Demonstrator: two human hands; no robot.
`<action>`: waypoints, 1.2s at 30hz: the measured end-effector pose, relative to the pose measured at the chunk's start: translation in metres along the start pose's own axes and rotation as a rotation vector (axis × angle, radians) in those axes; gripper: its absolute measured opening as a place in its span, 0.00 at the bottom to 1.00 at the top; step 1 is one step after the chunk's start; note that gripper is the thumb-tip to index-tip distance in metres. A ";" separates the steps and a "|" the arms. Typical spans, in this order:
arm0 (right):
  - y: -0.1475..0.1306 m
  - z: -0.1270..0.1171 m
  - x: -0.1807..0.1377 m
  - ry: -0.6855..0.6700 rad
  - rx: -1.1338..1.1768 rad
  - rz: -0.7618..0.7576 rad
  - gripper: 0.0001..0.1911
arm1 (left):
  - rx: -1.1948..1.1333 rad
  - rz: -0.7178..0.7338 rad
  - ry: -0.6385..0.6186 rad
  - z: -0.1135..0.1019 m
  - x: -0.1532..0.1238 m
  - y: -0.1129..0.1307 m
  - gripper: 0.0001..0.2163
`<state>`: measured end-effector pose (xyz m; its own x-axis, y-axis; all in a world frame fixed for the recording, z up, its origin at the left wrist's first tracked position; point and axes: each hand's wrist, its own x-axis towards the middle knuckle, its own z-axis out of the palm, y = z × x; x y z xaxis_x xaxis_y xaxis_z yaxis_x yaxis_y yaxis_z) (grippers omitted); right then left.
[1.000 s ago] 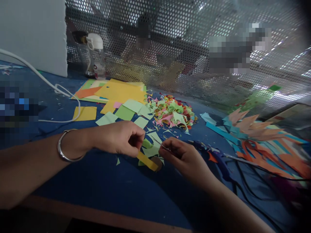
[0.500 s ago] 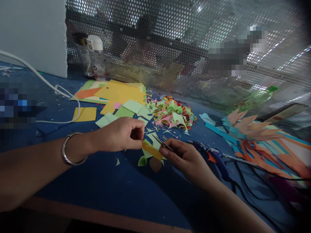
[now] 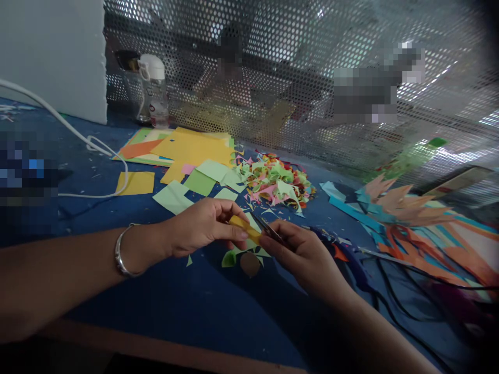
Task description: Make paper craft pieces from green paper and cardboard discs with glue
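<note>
A narrow piece of yellow paper [image 3: 246, 228] is pinched between the thumb and fingers of my left hand [image 3: 212, 224]. Its other end reaches the thumb tip of my right hand [image 3: 294, 246]. That hand is closed around small scissors [image 3: 265, 227], whose thin metal blades point up and left above the paper; their handles are hidden in my palm. Beneath the hands lie pale green paper scraps [image 3: 254, 221], a curled green paper piece [image 3: 228, 258] and a round brown piece [image 3: 250, 264].
Behind my hands lie pale green squares [image 3: 173, 196], yellow sheets [image 3: 195, 145] and a heap of coloured clippings [image 3: 278, 182]. A clear bottle [image 3: 158, 98] stands by the perforated metal panel [image 3: 265, 78]. Cut orange and blue paper [image 3: 413, 208] and dark cables [image 3: 393, 291] are at right.
My left hand has moved right and slightly down, closer to my right hand. The yellow paper has turned and shows less of its face. The scissor blades have shifted slightly.
</note>
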<state>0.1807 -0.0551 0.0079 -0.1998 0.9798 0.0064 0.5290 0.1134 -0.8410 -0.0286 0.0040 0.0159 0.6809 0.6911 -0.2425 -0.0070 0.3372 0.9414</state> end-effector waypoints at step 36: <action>0.005 -0.005 -0.003 0.029 -0.134 -0.027 0.17 | -0.141 0.082 0.163 -0.005 0.000 -0.001 0.08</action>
<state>0.1880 -0.0571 0.0068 -0.1923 0.9803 0.0454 0.6294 0.1587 -0.7607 -0.0320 0.0068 0.0140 0.5468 0.8101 -0.2116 -0.1677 0.3535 0.9203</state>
